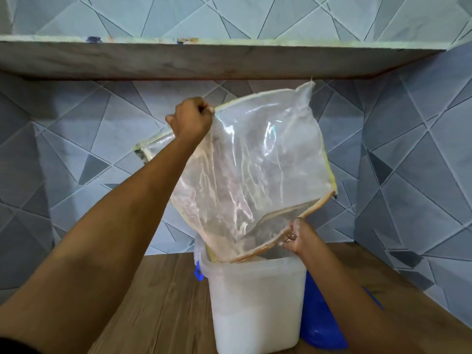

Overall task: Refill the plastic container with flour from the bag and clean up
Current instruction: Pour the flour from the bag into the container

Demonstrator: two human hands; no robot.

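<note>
Left hand [190, 118] fists the upper edge of the clear bag [245, 164]; right hand [297, 236] pinches its mouth rim, tipped into the white plastic container [258, 310] near the wooden counter's [163, 302] back edge. Bag looks nearly empty; flour inside hard to make out. A blue lid [321, 320] sits mostly hidden behind the container and right forearm.

Clear bag [245, 159], white container [255, 302], blue lid [319, 320], grey geometric tiles [408, 162].

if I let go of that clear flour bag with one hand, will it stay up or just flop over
Probably flop: the clear bag is thin wrinkled film, kept spread only by the left hand and right hand. It looks nearly empty, so likely very light. Its floury mouth hangs into the plastic container and may feel slippery.
</note>
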